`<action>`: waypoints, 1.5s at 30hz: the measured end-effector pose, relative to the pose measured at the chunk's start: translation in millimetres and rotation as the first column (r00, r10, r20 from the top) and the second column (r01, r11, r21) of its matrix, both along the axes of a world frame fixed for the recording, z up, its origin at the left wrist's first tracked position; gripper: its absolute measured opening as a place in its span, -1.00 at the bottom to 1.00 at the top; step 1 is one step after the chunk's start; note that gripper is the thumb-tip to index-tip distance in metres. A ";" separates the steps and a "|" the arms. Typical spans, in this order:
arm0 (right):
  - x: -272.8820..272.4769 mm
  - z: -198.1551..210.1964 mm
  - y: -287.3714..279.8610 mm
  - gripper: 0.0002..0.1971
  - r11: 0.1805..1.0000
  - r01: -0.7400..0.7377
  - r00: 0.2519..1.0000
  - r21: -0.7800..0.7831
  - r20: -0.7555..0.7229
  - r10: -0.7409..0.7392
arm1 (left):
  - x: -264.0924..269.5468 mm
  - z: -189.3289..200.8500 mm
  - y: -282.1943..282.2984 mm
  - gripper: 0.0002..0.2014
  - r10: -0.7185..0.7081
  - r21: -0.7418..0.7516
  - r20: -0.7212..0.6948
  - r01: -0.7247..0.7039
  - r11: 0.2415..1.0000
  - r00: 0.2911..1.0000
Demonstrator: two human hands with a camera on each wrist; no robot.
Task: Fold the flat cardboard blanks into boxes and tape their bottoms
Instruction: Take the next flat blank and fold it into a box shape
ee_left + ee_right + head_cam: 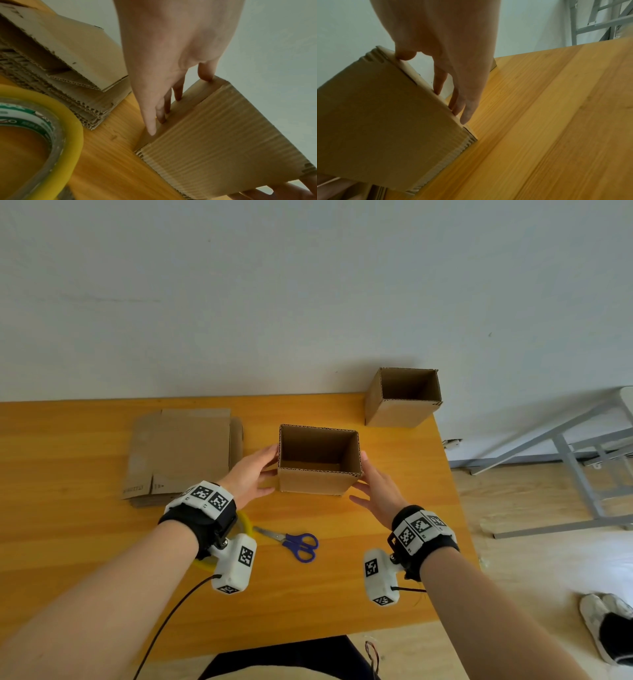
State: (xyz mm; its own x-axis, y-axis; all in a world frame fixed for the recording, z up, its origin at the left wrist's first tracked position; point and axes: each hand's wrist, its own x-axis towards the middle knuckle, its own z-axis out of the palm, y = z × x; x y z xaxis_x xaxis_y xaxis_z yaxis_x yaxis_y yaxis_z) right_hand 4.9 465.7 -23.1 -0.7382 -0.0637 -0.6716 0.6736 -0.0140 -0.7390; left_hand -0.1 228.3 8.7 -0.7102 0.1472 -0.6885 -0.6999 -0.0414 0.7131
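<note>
An open-topped cardboard box (318, 484) stands upright on the wooden table (68, 542). My left hand (265, 470) lies against its left wall with straight fingers (161, 111). My right hand (366, 477) touches its right wall, fingers (464, 108) also straight. In the wrist views the box (223, 135) (376, 115) sits between both palms. A stack of flat blanks (181, 453) (60, 60) lies to the left. A second folded box (402, 402) stands at the table's far right corner.
Blue-handled scissors (294, 542) lie near the front, between my wrists. A yellow-cored tape roll (51, 121) sits under my left wrist, mostly hidden in the head view. The table's right edge is close to my right hand. A grey metal frame (582, 460) stands on the floor at right.
</note>
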 end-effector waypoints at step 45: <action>-19.4 16.4 -7.5 -0.55 0.992 -0.112 0.969 0.057 -0.213 0.121 | -16.7 -3.2 -1.2 -0.68 -0.300 -0.296 -0.297 0.211 0.932 0.907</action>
